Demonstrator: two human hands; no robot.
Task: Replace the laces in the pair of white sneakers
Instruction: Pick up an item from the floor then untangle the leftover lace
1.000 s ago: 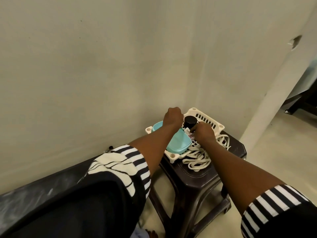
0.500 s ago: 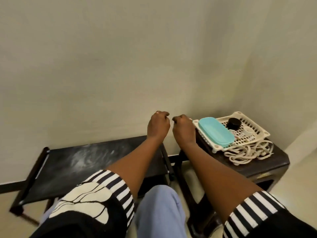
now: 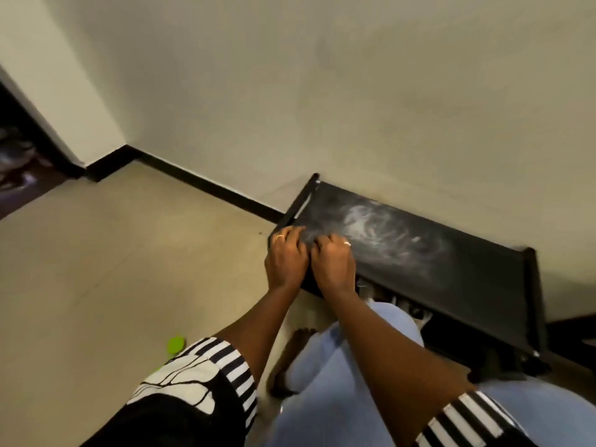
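Striped black-and-white sleeves [image 3: 209,372] fill the bottom edge, with pale blue jeans [image 3: 348,375] between them and a bare foot [image 3: 296,346] on the tiled floor [image 3: 113,285] below the knee. A small green object [image 3: 175,344] lies on the floor just left of the left sleeve.

Half a second ago the view faced right, onto the stool with the white basket, the teal lid and the loose laces. It has now swung left, and all of those are out of frame.

Both arms reach forward and the hands are side by side, almost touching, over the left end of the black bench [image 3: 451,272]. The left hand [image 3: 285,256] and the right hand [image 3: 332,262] have their fingers curled inward, each with a ring. Whether they pinch anything between them cannot be told, as the fingertips are hidden and blurred.

The bench top carries white dusty smears. Under its front edge, just past the knee, white shapes [image 3: 417,312] show. They may be the sneakers but are too blurred to be sure.

Behind stands a plain cream wall [image 3: 322,91] with a black skirting [image 3: 206,185], and a dark opening [image 3: 19,150] lies at far left.
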